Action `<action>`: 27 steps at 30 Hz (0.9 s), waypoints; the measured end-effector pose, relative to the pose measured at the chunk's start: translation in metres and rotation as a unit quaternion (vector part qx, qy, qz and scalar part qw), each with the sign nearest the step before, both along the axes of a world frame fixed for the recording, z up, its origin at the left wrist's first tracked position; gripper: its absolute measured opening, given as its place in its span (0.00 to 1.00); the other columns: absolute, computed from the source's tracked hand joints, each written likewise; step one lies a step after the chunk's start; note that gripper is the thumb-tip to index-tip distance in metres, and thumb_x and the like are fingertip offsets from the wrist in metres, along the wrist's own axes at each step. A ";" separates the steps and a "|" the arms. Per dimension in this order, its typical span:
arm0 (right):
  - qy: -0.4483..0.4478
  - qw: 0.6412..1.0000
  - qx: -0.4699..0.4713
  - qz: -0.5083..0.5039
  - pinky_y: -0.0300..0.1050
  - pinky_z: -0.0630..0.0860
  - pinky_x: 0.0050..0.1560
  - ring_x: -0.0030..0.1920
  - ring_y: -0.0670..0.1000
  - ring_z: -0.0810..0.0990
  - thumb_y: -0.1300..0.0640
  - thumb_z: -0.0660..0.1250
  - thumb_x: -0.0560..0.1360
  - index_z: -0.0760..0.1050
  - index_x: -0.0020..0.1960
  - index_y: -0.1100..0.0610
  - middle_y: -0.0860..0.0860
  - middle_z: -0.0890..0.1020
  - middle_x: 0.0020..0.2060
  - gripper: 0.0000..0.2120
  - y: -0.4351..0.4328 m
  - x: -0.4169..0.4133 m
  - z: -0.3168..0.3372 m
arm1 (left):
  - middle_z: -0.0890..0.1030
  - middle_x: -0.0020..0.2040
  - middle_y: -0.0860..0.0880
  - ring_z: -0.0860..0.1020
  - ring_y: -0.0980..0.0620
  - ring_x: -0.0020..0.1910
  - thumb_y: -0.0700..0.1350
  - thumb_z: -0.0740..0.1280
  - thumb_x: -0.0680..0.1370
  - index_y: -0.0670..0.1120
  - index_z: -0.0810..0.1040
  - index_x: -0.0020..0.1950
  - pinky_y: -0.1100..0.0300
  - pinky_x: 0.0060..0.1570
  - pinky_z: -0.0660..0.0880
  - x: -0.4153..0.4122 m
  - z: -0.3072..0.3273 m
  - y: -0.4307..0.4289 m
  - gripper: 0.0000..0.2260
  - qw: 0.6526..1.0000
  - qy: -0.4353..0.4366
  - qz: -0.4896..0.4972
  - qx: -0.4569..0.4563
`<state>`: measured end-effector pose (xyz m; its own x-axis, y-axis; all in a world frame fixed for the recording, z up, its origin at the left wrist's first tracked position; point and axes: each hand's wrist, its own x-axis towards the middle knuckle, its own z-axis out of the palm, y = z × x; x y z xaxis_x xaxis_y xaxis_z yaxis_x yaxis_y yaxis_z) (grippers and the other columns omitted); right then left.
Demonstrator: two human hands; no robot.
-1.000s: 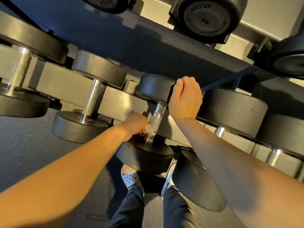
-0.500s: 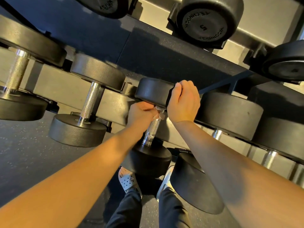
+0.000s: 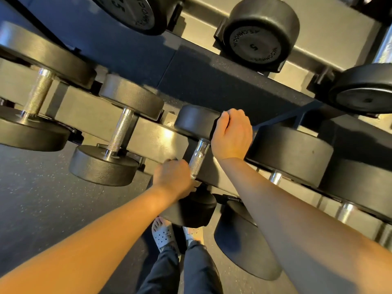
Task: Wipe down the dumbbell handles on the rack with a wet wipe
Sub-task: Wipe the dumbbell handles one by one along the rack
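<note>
The middle dumbbell lies across the lower rack rail, and its knurled chrome handle [image 3: 198, 158] is bare along its upper part. My left hand [image 3: 171, 177] curls around the handle's near end, just above the near black head [image 3: 191, 211]. It holds the wet wipe against the metal, and the wipe is almost wholly hidden inside the fingers. My right hand [image 3: 232, 134] grips the right edge of the far black head [image 3: 195, 120], fingers hooked over its rim.
Two more dumbbells with chrome handles [image 3: 121, 132] [image 3: 39, 96] sit to the left on the same rail. Larger dumbbells [image 3: 292, 153] crowd the right side. An upper shelf carries a dumbbell marked 5 [image 3: 258, 32]. Dark speckled floor and my feet in white clogs [image 3: 163, 236] lie below.
My left hand slid up the handle to the far head, then back down to the near end. My right hand kept its grip on the far head.
</note>
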<state>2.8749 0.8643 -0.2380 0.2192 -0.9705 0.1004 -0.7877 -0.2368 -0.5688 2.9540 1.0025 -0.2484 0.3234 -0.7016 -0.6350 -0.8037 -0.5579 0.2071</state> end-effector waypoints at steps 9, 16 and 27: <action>-0.032 0.993 0.108 0.033 0.45 0.75 0.62 0.57 0.47 0.75 0.50 0.61 0.83 0.75 0.63 0.55 0.49 0.77 0.56 0.13 0.001 -0.018 0.030 | 0.79 0.48 0.48 0.80 0.46 0.48 0.42 0.69 0.76 0.45 0.77 0.55 0.52 0.47 0.79 0.013 0.020 0.010 0.08 0.987 0.030 0.156 -0.024; -0.082 0.954 0.203 0.203 0.38 0.75 0.48 0.48 0.43 0.78 0.58 0.65 0.81 0.76 0.56 0.51 0.46 0.77 0.50 0.06 0.083 -0.025 0.066 | 0.83 0.41 0.49 0.80 0.53 0.38 0.40 0.75 0.74 0.47 0.80 0.44 0.59 0.42 0.73 0.040 0.048 0.056 0.05 0.876 0.202 0.375 -0.226; -0.223 0.782 0.582 -0.025 0.56 0.81 0.59 0.54 0.56 0.84 0.64 0.74 0.75 0.82 0.55 0.55 0.56 0.85 0.51 0.10 0.145 0.042 0.052 | 0.85 0.50 0.44 0.83 0.42 0.53 0.36 0.72 0.78 0.45 0.83 0.50 0.48 0.58 0.80 0.045 0.050 0.112 0.05 0.688 0.334 0.573 -0.295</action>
<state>2.9168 1.0095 -0.1861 0.3733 -0.4680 -0.8010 -0.4404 0.6706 -0.5970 2.9988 1.1146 -0.1984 0.6530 -0.4285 -0.6245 0.4773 -0.4075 0.7786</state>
